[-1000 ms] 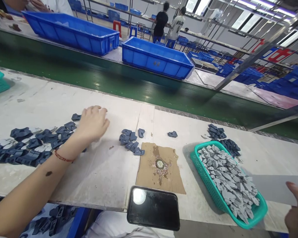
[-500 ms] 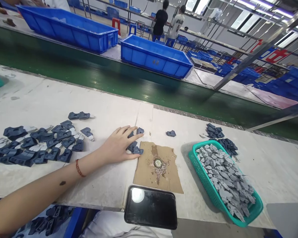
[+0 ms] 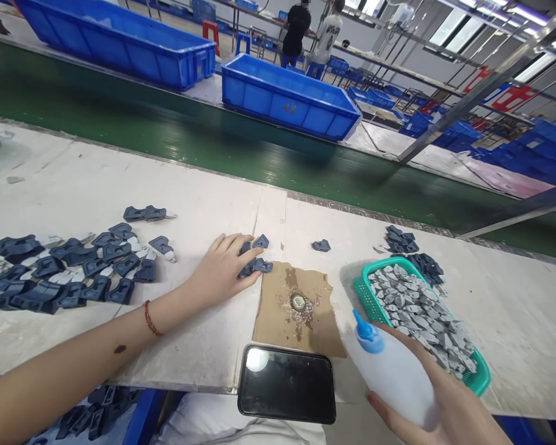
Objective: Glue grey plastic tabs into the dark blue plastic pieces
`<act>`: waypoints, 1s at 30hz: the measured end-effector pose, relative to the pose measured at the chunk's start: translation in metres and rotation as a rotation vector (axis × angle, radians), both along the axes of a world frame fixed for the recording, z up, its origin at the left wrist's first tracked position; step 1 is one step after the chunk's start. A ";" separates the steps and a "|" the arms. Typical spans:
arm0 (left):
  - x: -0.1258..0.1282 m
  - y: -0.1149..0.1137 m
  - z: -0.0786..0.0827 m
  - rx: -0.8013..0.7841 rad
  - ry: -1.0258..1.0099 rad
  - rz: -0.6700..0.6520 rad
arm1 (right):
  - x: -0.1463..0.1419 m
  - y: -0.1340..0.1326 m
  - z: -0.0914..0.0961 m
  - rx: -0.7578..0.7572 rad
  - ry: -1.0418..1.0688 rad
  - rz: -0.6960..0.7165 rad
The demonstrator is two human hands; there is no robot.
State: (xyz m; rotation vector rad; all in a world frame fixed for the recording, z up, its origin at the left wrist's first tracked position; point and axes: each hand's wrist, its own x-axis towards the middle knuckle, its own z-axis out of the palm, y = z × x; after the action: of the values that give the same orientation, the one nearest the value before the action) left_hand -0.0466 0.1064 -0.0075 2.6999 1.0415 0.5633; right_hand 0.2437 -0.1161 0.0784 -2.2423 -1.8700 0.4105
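Right hand (image 3: 454,402): lower right of the frame; its grip is wrapped around a smooth white plastic squeeze bottle (image 3: 398,377), fingers on the far side and thumb on the near side.
Blue pointed nozzle (image 3: 367,332): tops the bottle, aimed toward the upper left, clear of the cardboard.
Left hand (image 3: 225,266): centre of the frame, palm down, fingers spread; it rests over a cluster of small dark blue-grey moulded pieces (image 3: 262,265). Whether it pinches one, I cannot tell.
Cluster: partly hidden under the left fingers, at the upper left corner of a torn brown cardboard square (image 3: 271,318); one similar piece lies apart to its right.
Cardboard: carries a round metallic cap (image 3: 298,301) amid wet-looking stains.
Step in hand: apparently readying the bottle while the left hand gathers or positions dark pieces.
Next move: seems to call for a light squeeze, a controlled nozzle and one piece singled out.
Green perforated plastic basket (image 3: 368,298): right of the frame, behind the bottle, heaped with pale grey angular pieces (image 3: 421,309).
Left of the frame: dark pieces with pale parts attached (image 3: 115,251), spread on the whitish surface (image 3: 204,210).
Lower centre: a black phone (image 3: 287,384) at the near edge.
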 end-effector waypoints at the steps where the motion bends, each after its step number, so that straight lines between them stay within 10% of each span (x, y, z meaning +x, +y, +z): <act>1: 0.000 0.000 0.000 0.001 -0.001 -0.005 | 0.000 0.006 0.000 -0.046 0.011 0.017; 30: -0.003 0.003 -0.002 0.014 0.008 -0.062 | -0.021 0.054 0.011 -0.300 -0.165 0.119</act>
State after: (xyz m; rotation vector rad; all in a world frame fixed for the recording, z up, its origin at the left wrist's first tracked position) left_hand -0.0496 0.1093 -0.0099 2.7378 0.9562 0.5510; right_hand 0.2226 -0.0624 0.0891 -2.4239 -2.1602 0.5758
